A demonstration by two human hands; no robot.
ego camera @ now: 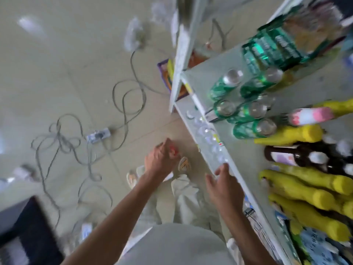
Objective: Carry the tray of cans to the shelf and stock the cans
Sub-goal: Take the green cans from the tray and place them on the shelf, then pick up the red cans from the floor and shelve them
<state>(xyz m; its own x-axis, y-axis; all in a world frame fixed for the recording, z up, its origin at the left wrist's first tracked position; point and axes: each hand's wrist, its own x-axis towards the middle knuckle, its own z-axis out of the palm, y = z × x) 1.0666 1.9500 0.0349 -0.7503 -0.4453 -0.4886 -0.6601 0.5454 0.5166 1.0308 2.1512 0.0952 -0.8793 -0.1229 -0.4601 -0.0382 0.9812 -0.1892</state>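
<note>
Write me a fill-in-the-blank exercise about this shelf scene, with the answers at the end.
1. The cans standing on the shelf are mostly ____ in colour.
2. The left hand holds a small ____ object; what it is cannot be told.
3. The right hand is at the shelf's front ____.
4. Grey ____ lie tangled on the floor.

Missing words: green; red; edge; cables

No text can be read anywhere; motion blur smears it all. White lettering on the green packs (275,48), far beyond the right hand's fingers (222,169), is illegible. So are the dark bottle's label (282,156) and the shelf-edge tags (210,138) just past those fingers.
</note>
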